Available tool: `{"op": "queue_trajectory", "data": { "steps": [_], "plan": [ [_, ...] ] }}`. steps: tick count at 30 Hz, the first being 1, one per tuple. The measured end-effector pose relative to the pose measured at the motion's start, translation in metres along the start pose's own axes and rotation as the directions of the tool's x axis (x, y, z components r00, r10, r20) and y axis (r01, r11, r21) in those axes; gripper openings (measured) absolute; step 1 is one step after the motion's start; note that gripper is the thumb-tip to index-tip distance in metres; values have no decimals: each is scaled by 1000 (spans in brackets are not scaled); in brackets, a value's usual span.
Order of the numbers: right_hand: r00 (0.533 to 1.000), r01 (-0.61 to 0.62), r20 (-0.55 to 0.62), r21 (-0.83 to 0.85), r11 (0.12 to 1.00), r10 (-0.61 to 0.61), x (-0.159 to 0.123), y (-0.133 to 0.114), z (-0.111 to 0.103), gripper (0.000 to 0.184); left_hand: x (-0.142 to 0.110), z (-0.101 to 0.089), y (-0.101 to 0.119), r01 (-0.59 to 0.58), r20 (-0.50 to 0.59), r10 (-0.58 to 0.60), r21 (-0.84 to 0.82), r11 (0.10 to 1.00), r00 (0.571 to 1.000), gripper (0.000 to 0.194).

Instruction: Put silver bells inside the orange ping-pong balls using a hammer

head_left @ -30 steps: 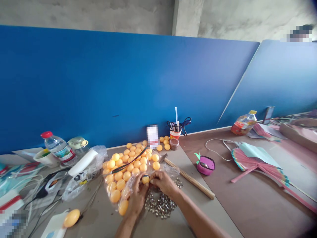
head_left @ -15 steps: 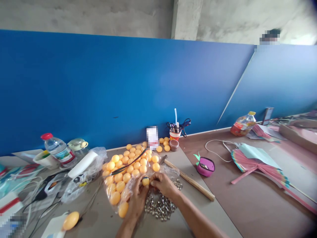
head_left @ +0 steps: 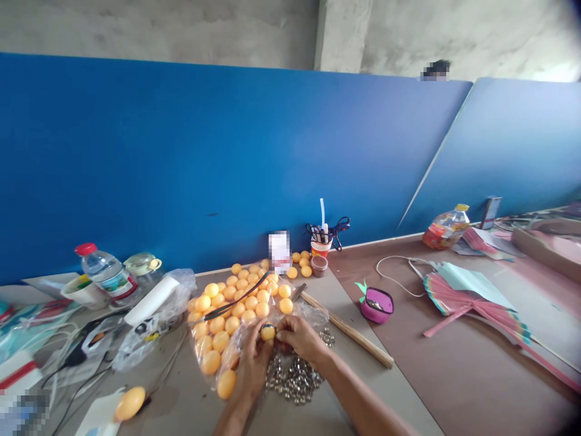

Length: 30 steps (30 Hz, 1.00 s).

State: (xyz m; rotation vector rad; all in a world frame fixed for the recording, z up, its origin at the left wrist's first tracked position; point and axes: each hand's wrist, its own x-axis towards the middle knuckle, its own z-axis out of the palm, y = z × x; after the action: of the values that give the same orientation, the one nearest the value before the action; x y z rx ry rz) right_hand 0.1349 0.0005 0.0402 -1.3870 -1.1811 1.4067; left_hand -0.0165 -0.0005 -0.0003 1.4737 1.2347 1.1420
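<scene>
An orange ball [head_left: 268, 332] with a dark patch on top is held between the fingers of my left hand [head_left: 255, 348]. My right hand [head_left: 299, 339] is close against the ball's right side, thumb and fingertips pinched together; whatever they hold is too small to make out. Below my hands lies a heap of small shiny metal pieces [head_left: 297, 381]. To the left, a clear plastic bag full of orange balls [head_left: 232, 326] rests on the table, a black strap [head_left: 236, 298] lying across it.
A wooden-handled tool [head_left: 354, 333] lies right of my hands, near a purple pouch [head_left: 377, 306]. Behind stand a cup of pens [head_left: 321, 247] and a small lidded tub [head_left: 319, 266]. Bottles [head_left: 109, 278] and cables crowd the left; a pink fan [head_left: 476, 309] lies right. A blue partition [head_left: 227, 151] closes the back.
The ball has turned and shifted very slightly in my left hand. Both hands stay almost in place. Beyond the partition, a person's head has moved to the left.
</scene>
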Motion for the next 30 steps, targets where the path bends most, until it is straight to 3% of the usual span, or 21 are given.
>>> {"op": "queue_trajectory", "data": {
  "steps": [7,21,30],
  "plan": [
    [1000,-15,11,20,1000,15,0,2,-1,8,-1,-1,0,16,48,-18,48,999,999,47],
    [999,-24,-40,-82,996,21,-1,-1,0,13,-2,0,5,-19,35,16,85,996,999,44],
    [1000,25,-7,-116,993,-26,0,6,-1,9,-1,0,7,-28,14,27,102,994,1000,40]
  ]
}}
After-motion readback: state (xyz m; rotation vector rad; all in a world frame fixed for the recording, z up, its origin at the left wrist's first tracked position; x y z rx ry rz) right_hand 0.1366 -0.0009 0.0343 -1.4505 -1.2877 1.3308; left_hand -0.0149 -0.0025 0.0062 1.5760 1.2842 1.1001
